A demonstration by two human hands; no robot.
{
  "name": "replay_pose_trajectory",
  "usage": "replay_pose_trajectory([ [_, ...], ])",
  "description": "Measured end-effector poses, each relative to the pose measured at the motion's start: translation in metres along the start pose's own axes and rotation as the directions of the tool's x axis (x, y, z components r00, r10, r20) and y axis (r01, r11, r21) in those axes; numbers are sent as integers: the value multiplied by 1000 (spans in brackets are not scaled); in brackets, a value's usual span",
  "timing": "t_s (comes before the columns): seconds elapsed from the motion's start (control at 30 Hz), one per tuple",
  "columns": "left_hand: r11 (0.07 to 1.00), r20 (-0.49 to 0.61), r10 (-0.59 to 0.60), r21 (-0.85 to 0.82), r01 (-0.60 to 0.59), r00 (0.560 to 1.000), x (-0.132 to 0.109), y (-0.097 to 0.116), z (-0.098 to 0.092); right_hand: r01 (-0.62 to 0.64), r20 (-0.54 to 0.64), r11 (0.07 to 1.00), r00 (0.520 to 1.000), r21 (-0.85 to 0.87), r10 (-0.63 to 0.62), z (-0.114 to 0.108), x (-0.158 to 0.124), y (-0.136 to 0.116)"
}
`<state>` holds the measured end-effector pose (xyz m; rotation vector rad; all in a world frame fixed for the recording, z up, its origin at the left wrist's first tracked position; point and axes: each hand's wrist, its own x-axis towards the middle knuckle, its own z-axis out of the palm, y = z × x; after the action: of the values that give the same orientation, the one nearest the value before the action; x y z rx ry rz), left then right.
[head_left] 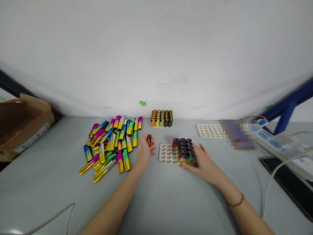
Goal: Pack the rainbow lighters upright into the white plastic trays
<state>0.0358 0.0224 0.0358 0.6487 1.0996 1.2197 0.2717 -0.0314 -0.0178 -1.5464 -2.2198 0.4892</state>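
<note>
In the head view my left hand (144,150) is closed round a lighter (149,139), whose dark top sticks up out of the fist; its body is hidden. It is just left of a white tray with round holes (167,154). Several shiny lighters with black tops (185,148) stand upright in the tray's right part, and a red one (175,142) stands a column to their left. My right hand (200,162) grips the tray's right end, thumb at the front and fingers behind, against the lighters. Left of my left hand lies a loose pile of metallic rainbow-coloured lighters (112,140).
A full block of upright lighters (161,118) stands by the wall. Another white holed tray (209,131) lies at the back right. Beyond are a power strip (276,143), a dark phone-like slab (288,186) and cables. A cardboard box (26,127) sits at the left edge.
</note>
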Motion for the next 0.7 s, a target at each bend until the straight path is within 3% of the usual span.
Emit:
replay_pose_trajectory([
  [0.57, 998, 48, 12, 58, -15, 999, 1, -2, -1, -1, 11, 1000, 1000, 0, 1, -2, 1, -2],
  [0.7, 991, 64, 114, 64, -118, 991, 4, -7, 0, 7, -7, 1000, 1000, -2, -7, -1, 0, -1],
])
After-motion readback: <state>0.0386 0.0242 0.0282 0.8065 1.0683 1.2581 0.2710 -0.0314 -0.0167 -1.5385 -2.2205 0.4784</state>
